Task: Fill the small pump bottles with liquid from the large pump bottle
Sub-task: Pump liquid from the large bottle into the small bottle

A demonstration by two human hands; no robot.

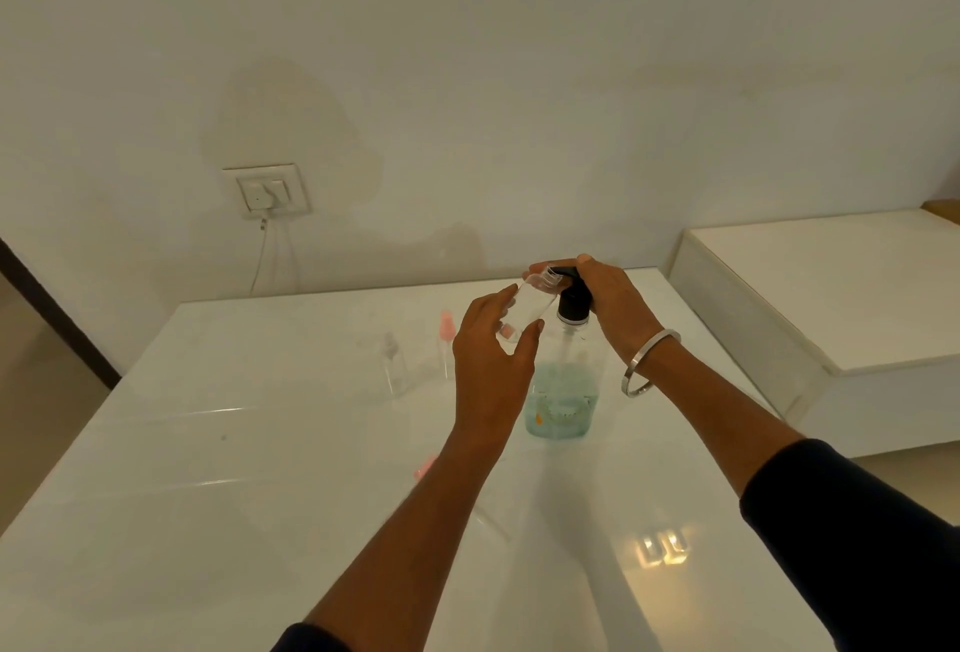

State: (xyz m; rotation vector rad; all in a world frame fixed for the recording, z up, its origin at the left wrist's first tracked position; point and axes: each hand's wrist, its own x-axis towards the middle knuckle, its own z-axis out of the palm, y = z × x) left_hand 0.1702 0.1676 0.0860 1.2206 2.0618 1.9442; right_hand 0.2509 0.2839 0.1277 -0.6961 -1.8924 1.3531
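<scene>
A plain off-white wall with a wall socket (270, 191) and a hanging white cable stands behind a glossy white table (218, 469) that fills the lower part of the view. A low white cabinet (841, 287) sits just to the right of the table.

Near the table's far edge stands the large pump bottle (563, 386), clear, with blue-green liquid filling only its lower part and a black pump head (571, 295) on top. Your right hand (613, 303), a silver bangle (649, 363) on its wrist, lies over that pump head with the fingers curved down on it. Whether the head is pressed down cannot be told.

Your left hand (493, 365) pinches a small clear bottle (530, 305) near its base between thumb and fingers. You hold it tilted, its open threaded neck up against the black spout. It looks empty or nearly so.

On the table to the left stand another small clear bottle (394, 365) and, beside it, a pink pump top (447, 334) with its dip tube. A second pink piece (425, 465) lies nearer you, partly hidden by your left forearm.

By the look of it, you are at the filling step for the first small bottle. The next move likely calls for a firm, straight press on the pump while you keep the small neck right under the spout, so nothing spills down the side.
</scene>
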